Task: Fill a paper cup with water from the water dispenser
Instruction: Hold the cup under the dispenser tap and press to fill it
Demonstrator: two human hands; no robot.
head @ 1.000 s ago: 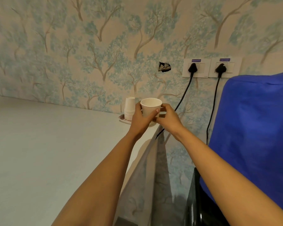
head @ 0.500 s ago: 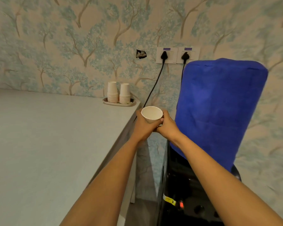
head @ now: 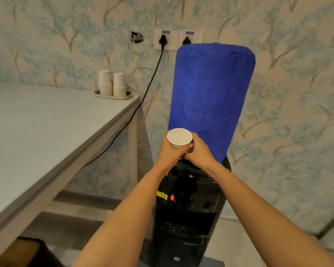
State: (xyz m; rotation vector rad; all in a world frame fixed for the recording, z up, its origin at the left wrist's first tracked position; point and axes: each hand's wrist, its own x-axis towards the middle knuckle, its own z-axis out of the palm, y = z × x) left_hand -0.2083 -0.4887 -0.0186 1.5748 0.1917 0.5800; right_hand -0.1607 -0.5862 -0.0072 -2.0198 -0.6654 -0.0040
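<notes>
Paper cup: a white paper cup (head: 179, 138) is held upright at the centre of the frame, its open mouth turned up toward the camera; the inside looks empty.
Left hand: the left hand (head: 170, 151) is wrapped around the cup's left side and base, the fingers curled and clamped on the cup wall.
Right hand: the right hand (head: 200, 153) is pressed against the cup's right side, the thumb laid across the lower front of the cup; its fingers are closed on the cup and touch those of the left hand.
Water dispenser: a black water dispenser (head: 189, 209) is seen directly below the hands, at lower centre; a yellow label, a small red light and round knobs are visible on its front panel.
Bottle cover: a blue cover (head: 210, 101) is fitted over the bottle on top of the dispenser, just behind the cup.
Table: a pale table (head: 46, 132) fills the left of the frame.
Spare cups: two cup stacks (head: 112, 83) are set on a small tray (head: 114, 97) at the table's far corner, well apart from the held cup.
Wall: two sockets (head: 177, 38) with black plugs are mounted at upper centre; a black cable (head: 143, 99) is run down behind the table.
</notes>
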